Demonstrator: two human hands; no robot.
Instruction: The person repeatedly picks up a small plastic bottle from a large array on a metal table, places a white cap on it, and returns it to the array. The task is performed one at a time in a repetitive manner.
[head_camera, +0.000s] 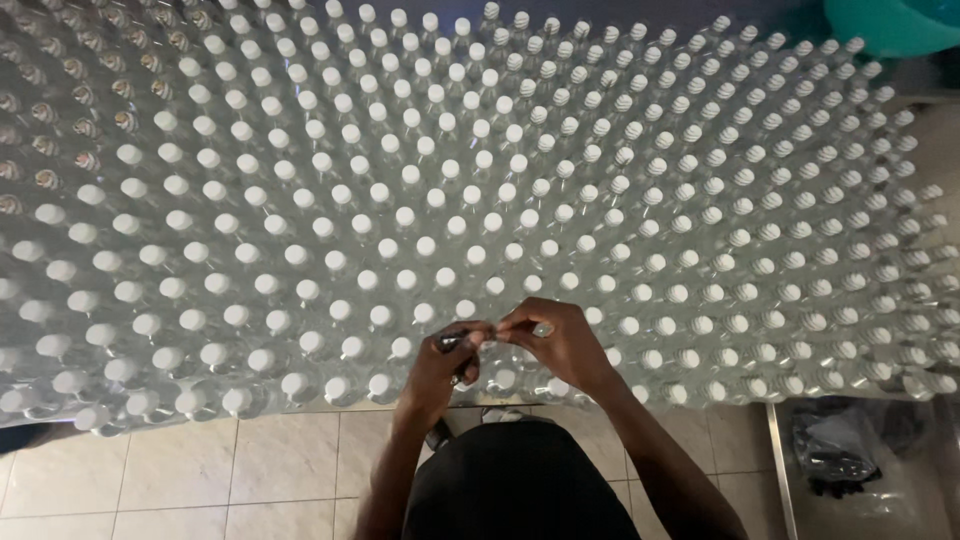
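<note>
A dense field of clear plastic bottles (400, 215) with white caps fills almost the whole view. My left hand (440, 365) and my right hand (560, 345) meet over the front row of bottles. The left hand's fingers are closed around a small dark object (452, 342). The right hand's fingertips pinch at something small (497, 333) where the two hands touch; what it is cannot be made out. A capped bottle (466, 309) stands just beyond the fingertips.
Beige floor tiles (220, 475) lie below the bottles' front edge. A metal frame with a dark crumpled bag (835, 455) sits at the lower right. A teal tub (890, 25) shows at the top right corner. Uncapped bottles (45, 140) stand at the far left.
</note>
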